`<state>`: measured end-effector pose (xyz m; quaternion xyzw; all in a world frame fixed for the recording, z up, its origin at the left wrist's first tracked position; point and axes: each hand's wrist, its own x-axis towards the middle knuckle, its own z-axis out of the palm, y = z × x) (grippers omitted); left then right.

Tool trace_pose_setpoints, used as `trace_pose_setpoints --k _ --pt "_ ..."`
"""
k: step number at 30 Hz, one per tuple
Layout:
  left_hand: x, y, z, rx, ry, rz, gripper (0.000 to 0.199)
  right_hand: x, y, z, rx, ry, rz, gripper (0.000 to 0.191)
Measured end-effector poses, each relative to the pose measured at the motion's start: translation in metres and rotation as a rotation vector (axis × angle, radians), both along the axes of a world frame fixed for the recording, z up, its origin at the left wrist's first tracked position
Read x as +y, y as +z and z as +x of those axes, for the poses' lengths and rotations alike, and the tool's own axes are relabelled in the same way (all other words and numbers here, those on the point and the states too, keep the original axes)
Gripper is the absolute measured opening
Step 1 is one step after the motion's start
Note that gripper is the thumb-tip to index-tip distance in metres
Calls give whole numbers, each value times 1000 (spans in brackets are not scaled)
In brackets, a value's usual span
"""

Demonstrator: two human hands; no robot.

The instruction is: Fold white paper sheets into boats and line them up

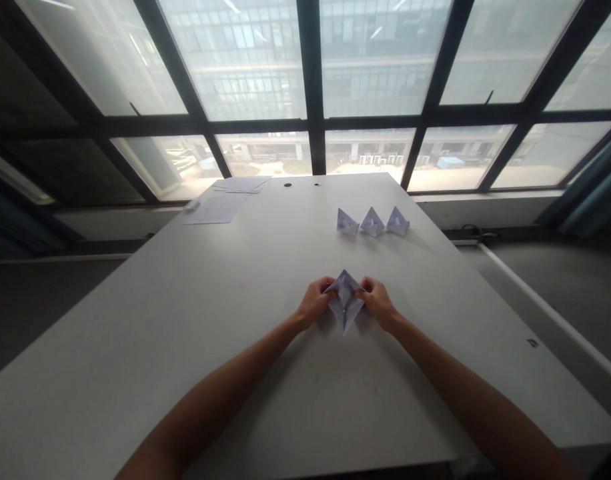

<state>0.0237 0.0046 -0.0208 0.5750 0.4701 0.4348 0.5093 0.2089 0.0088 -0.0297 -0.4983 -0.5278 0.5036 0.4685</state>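
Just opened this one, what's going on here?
A person is holding a folded sheet of pale purple paper by its sides, with their left hand and right hand, over a white table. Three similar folded paper shapes stand in a row farther up the table, and loose sheets of paper lie at its far end.

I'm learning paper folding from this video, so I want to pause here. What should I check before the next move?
Left hand and right hand both pinching the folded lilac paper at its sides: ok.
Folded lilac paper centred in front of the person on the white table: ok.
Three folded paper boats set apart from the hands: ok.
Loose sheets well away from the hands: ok.
Creases sharp on the folded lilac paper: cannot tell, too small.
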Motion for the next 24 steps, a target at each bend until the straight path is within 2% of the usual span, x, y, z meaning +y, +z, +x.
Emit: trace_pose_setpoints --k 3,6,11,19,22,24 --pt "1 0 -1 -40 -75 -8 27 0 0 1 95 72 4 15" --pt "2 0 -4 -74 -144 -29 29 1 -2 2 222 177 -51 32" --pt "3 4 -4 -107 -81 -72 26 7 -10 3 312 139 -87 37" --pt "2 9 -4 -111 -84 -42 31 5 -8 4 280 194 -62 44" --pt "2 10 -5 -69 -86 -32 34 3 -5 4 204 190 23 41" --pt "3 10 -5 -8 -105 -52 36 4 -4 4 87 139 124 34"
